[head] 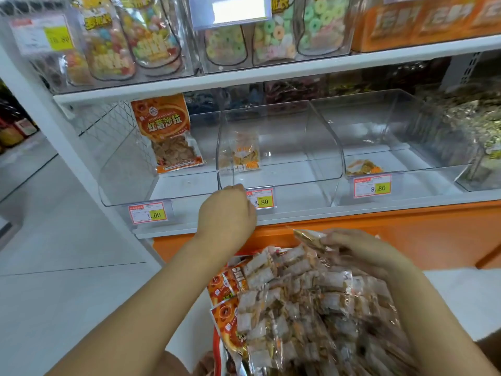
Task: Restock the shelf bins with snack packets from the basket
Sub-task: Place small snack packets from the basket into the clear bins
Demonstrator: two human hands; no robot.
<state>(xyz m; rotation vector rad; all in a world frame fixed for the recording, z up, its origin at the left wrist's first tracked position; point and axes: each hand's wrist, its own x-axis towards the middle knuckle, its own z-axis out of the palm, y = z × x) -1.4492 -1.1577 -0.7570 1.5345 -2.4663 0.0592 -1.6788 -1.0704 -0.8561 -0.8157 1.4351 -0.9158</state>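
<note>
snack packets (298, 308) are lying heaped below the shelf (379, 206); the right hand (357, 252) is pinching one packet (309, 238) above the heap, while the left hand (226, 210), fingers curled, is gripping the front lip of the middle clear bin (279, 147).

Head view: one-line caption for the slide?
Left hand grips the middle bin's clear flap; right hand holds a snack packet over the packet pile.

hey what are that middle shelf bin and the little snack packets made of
Middle shelf bin: clear, glossy rigid plastic, probably acrylic; the packet inside shows through its curved front. Snack packets: thin shiny plastic film, crinkled, contents visible through it.
</note>
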